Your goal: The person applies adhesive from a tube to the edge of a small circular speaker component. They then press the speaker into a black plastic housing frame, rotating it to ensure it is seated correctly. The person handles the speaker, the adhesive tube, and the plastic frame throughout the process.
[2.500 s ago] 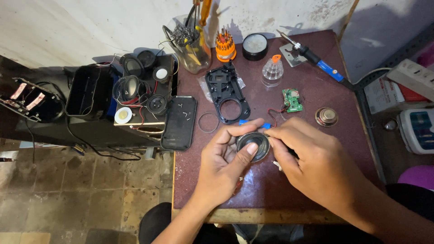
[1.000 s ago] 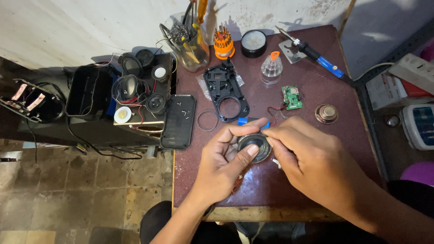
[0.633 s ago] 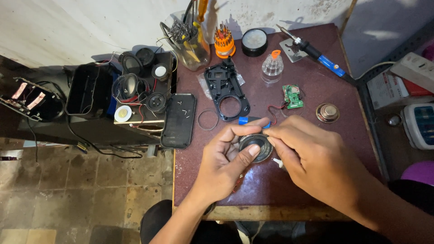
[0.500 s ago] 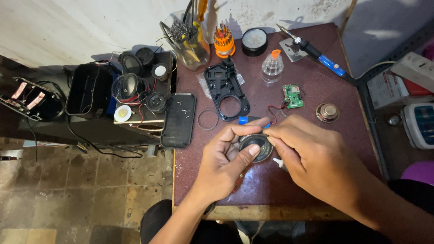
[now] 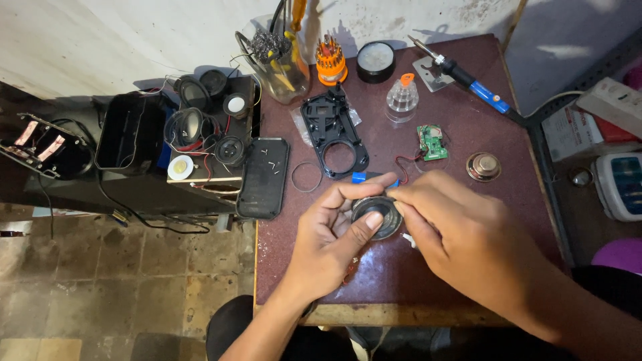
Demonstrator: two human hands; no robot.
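Holding a small round speaker (image 5: 376,217) over the near half of the dark red table (image 5: 468,120), the left hand (image 5: 328,247) wraps its fingers (image 5: 358,194) over the top of the speaker's rim and presses its thumb against the lower edge, so that the fingers are clamped on the speaker. The right hand (image 5: 468,241) meets the speaker from the right, its fingertips pinched together at the rim; what they pinch is too small to tell. A blue piece (image 5: 359,177) lies on the table just above the hands. Beyond it: a black plastic frame (image 5: 334,134), a thin wire ring (image 5: 308,177), a green circuit board (image 5: 432,142) with red leads, a clear squeeze bottle (image 5: 402,99) with an orange cap, and a second small speaker (image 5: 483,166) well apart to the right. A soldering iron (image 5: 468,79) with a blue handle lies at the far right. A black cover (image 5: 263,178) overlaps the table's left edge.
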